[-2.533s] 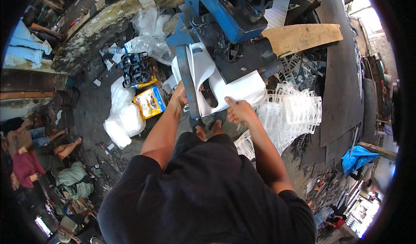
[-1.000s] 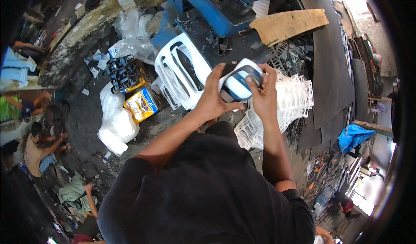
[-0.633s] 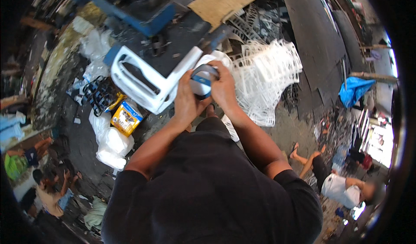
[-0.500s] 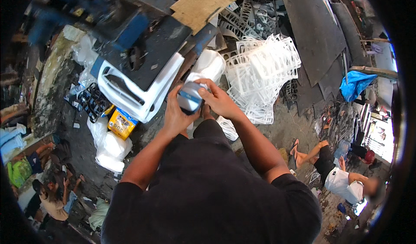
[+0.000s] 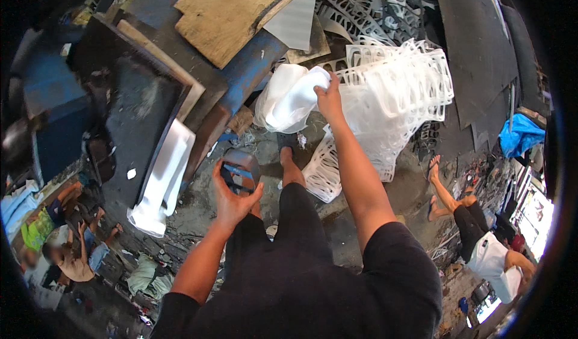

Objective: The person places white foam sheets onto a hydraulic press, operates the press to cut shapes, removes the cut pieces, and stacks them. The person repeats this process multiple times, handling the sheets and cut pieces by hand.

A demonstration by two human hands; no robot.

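Left hand (image 5: pixel 233 205): curled around a dark, blue-barred oval ring (image 5: pixel 241 171), its white filling gone.
Right hand (image 5: pixel 329 100): off the ring now, pinching smooth white oval pieces (image 5: pixel 299 98) (seemingly where the filling went).
Perforated white plastic-looking sheets (image 5: pixel 402 89): just beside the pieces.

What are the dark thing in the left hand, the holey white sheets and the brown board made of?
Dark thing: perhaps metal or plastic, smooth with rounded edges; too shadowy to tell. Holey white sheets: maybe foam or plastic, smooth, drooping. Brown board: probably wood, dull, with a streaky face.
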